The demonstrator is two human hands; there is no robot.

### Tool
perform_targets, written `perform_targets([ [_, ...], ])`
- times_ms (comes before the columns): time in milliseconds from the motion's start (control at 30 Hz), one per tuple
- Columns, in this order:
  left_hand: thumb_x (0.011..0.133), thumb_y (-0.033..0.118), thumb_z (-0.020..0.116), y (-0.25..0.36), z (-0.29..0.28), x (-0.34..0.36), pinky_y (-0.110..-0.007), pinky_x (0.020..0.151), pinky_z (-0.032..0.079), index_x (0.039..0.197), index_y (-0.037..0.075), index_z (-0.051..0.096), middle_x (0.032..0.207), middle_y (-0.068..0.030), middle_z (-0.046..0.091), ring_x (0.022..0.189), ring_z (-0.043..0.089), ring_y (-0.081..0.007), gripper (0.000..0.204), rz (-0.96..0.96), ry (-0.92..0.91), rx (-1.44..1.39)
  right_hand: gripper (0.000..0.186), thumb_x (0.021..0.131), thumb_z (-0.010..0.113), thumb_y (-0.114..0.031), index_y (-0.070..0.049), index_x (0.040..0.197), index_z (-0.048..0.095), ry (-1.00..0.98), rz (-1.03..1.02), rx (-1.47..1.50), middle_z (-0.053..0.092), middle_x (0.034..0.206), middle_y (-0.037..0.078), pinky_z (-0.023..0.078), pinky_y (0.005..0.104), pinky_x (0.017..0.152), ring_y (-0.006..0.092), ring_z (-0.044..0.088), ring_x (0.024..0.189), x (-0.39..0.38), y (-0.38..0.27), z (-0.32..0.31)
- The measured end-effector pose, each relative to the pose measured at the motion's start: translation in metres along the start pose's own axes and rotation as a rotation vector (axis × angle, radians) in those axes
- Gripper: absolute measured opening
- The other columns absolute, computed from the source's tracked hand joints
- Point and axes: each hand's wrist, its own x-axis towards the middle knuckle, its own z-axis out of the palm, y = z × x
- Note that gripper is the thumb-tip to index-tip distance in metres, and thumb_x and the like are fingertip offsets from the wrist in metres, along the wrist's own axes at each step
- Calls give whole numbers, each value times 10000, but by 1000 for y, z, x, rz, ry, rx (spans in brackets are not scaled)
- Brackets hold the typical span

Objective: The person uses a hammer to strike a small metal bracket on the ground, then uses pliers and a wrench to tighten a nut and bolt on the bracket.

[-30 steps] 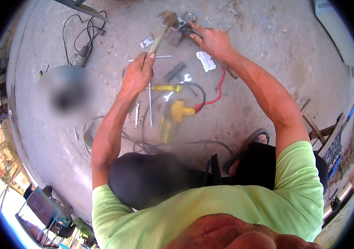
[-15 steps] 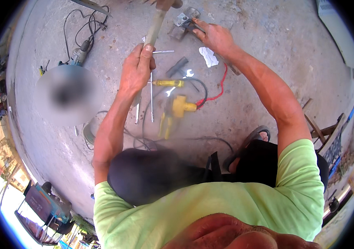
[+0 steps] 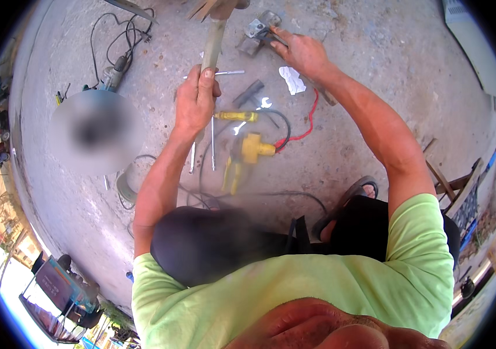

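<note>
My left hand (image 3: 196,100) is closed around the pale handle of a claw hammer (image 3: 212,43). The hammer's brown head is partly cut off by the top edge. To its right, my right hand (image 3: 305,55) grips a grey metal tool (image 3: 283,38), whose exact kind I cannot make out; part of a long handle shows below the wrist. At the tool's far end a small riveted plate (image 3: 255,28) rests against a metal block (image 3: 251,46) on the ground. Below the hands lie a yellow-handled screwdriver (image 3: 236,117), a T-shaped socket wrench (image 3: 213,139) and an open-ended wrench (image 3: 266,103).
A yellow power-tool-like object (image 3: 252,149) with a red cord (image 3: 310,119) lies before my knees. White crumpled paper (image 3: 292,80) is near my right wrist. A drill-like tool (image 3: 112,75) with a black cable lies at left, beside a blurred patch. Wooden slats (image 3: 460,183) stand at right.
My left hand has come slightly down and to the right. The hammer's head has swung left, and its claw now shows. My right hand stays in place.
</note>
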Motion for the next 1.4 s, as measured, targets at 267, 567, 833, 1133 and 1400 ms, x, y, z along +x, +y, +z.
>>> perform_targets([
  [267, 1076, 479, 422, -1, 0, 4, -371, 651, 495, 1011, -7, 615, 670, -90, 617, 668, 631, -224, 526, -149, -112, 97, 521, 1012, 515, -470, -225, 1472, 526, -51, 35, -15, 744, 1070, 165, 569, 490, 850, 388, 713, 966, -1, 0, -2],
  [567, 1061, 494, 469, -31, 1, 13, -419, 698, 528, 1026, -11, 602, 714, -146, 650, 712, 684, -265, 523, -87, -182, 385, 523, 1013, 507, -474, -216, 1468, 526, -52, 21, 2, 737, 1083, 179, 561, 510, 866, 398, 711, 972, 3, -6, -6],
  [833, 1065, 501, 436, -3, 2, 1, -469, 769, 513, 1063, -14, 610, 800, -211, 679, 808, 677, -391, 544, -40, -58, 207, 489, 995, 575, -484, -278, 1438, 575, 150, -85, 21, 744, 925, 195, 586, 510, 719, 408, 725, 827, 4, 13, 20],
  [1133, 1079, 454, 439, 14, -7, 5, -362, 604, 469, 1030, 2, 619, 679, -79, 603, 622, 580, -192, 490, -34, -29, 58, 489, 995, 573, -490, -282, 1438, 571, 136, -49, 8, 747, 913, 179, 589, 508, 707, 397, 727, 811, 1, 13, 17],
  [1400, 1089, 401, 446, 11, -12, 19, -358, 595, 462, 1063, 3, 629, 683, -72, 588, 617, 574, -193, 438, -118, -212, 295, 494, 994, 581, -478, -266, 1439, 569, 133, -63, 24, 752, 959, 175, 587, 512, 723, 395, 729, 836, 0, 6, 15],
])
